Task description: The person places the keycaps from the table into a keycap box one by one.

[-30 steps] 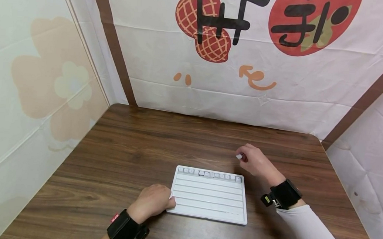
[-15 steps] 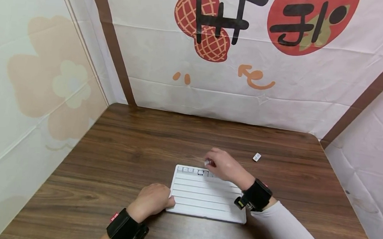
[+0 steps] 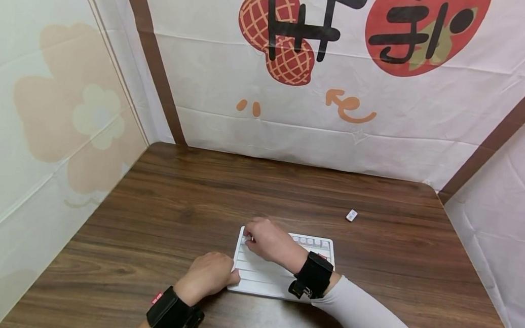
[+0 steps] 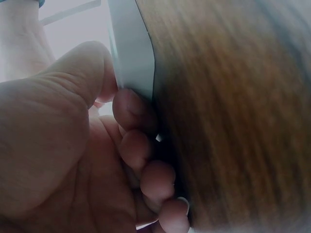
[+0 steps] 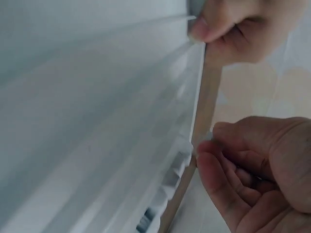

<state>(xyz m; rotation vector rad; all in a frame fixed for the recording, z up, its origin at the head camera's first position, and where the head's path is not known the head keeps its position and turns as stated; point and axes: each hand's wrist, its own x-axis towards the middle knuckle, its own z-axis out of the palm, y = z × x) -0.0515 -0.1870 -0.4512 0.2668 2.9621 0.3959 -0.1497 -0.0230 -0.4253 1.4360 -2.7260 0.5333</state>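
A flat white ridged tray (image 3: 263,281) lies on the table, with a row of small white tiles (image 3: 309,241) along its far edge. My left hand (image 3: 211,275) grips the tray's near left edge, thumb on top and fingers curled at its side, as the left wrist view shows. My right hand (image 3: 268,238) is over the tray's far left corner. In the right wrist view its thumb and index finger pinch a small greyish-white tile (image 5: 209,137) close to the end of the row. The right hand hides part of the row in the head view.
Another small white tile (image 3: 352,215) with printed marks lies on the wooden table (image 3: 187,194), right of and beyond the tray. Printed cloth walls (image 3: 291,140) stand behind the table and on both sides.
My right hand has moved left with a small tile, from right of the tray to its far left corner. The loose tile on the table came into view. The left hand has stayed put.
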